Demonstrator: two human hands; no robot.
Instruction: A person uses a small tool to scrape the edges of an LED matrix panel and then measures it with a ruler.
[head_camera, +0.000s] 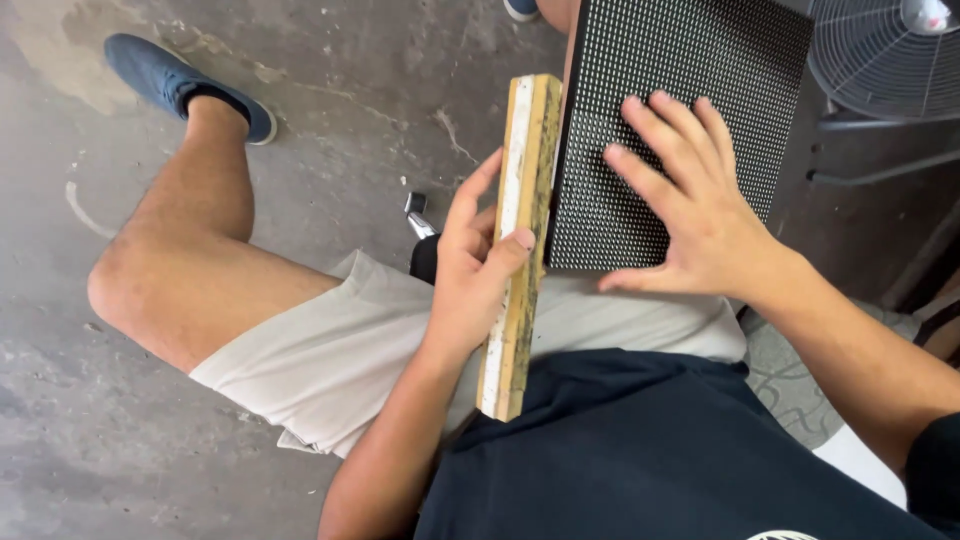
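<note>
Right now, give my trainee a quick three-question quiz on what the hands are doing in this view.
1. True or false: the right hand lies flat with fingers spread on the black dotted panel.
2. Which hand holds the wooden strip? A) left B) right C) neither
3. Fill in: the wooden strip stands against the panel's ____ edge, as the picture shows it.

Key
1. True.
2. A: the left hand wraps round it, thumb across its face.
3. Left.
</note>
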